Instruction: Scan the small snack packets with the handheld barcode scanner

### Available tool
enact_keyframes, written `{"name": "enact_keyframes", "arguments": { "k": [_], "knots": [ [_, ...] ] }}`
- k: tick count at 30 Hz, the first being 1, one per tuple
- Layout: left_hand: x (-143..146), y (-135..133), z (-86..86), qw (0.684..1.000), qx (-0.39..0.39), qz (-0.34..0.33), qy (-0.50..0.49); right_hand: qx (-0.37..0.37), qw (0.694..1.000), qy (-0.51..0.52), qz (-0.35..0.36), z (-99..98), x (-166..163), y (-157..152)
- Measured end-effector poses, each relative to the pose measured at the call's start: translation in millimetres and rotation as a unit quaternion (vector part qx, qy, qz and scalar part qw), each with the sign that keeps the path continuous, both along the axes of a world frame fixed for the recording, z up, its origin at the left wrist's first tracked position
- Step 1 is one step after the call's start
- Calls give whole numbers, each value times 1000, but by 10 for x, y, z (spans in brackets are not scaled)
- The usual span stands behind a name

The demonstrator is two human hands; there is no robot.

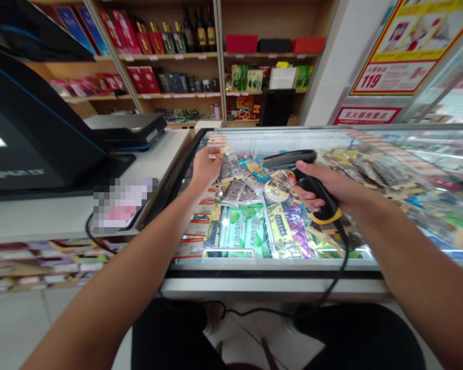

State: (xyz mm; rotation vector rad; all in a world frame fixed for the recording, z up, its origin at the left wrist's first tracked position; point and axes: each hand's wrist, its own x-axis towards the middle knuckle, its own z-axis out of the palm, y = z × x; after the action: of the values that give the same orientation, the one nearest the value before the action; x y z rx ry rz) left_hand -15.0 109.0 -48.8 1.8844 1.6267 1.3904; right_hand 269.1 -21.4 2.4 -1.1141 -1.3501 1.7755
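My left hand (208, 165) is over the far left part of a glass-topped display case (278, 264), its fingers pinched at the top edge of a small clear packet (230, 167) with dark contents. My right hand (324, 185) is wrapped around the grip of a black and yellow barcode scanner (293, 157). The scanner's head points left, toward the packet. From the handle a black cable (341, 257) hangs over the case's front edge. Below the hands show green wrappers (247, 231), a blue and orange packet (256, 169) and a round pack (277, 190).
A white counter (61, 216) on the left bears a black checkout machine (42, 123), a scale (127, 128) and a phone-like device with a blurred screen (125, 203). Shelves (170, 56) with bottles and boxes stand behind. More packets fill the case's right side.
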Motion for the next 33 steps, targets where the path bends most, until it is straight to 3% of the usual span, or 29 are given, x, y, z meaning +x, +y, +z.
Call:
{"name": "enact_keyframes", "arguments": {
  "k": [7, 10, 12, 14, 16, 18, 22, 28, 33],
  "knots": [
    [-207, 13, 67, 976, -69, 46, 204, 5, 999, 33, -40, 8, 66, 67],
    [-108, -135, 67, 963, -8, 61, 261, 6, 998, 31, -46, 16, 79, 70],
    [67, -283, 42, 954, 44, 8, 296, 15, 998, 31, -48, 13, 73, 60],
    [289, -452, -15, 935, 67, -111, 331, 25, 998, 29, -46, 2, 63, 48],
    [501, -623, -91, 899, 57, -233, 367, 26, 998, 24, -43, -11, 57, 41],
    [656, -771, -156, 857, 17, -316, 408, 19, 999, 20, -46, -17, 54, 38],
    [737, -916, -143, 821, -11, -338, 461, 11, 998, 28, -58, -19, 37, 35],
    [571, -765, 21, 840, 30, -274, 467, 69, 994, 1, -90, -78, -44, 28],
    [448, -576, -39, 885, 4, -252, 390, 81, 994, -33, -63, -107, -61, 20]
  ]
}}
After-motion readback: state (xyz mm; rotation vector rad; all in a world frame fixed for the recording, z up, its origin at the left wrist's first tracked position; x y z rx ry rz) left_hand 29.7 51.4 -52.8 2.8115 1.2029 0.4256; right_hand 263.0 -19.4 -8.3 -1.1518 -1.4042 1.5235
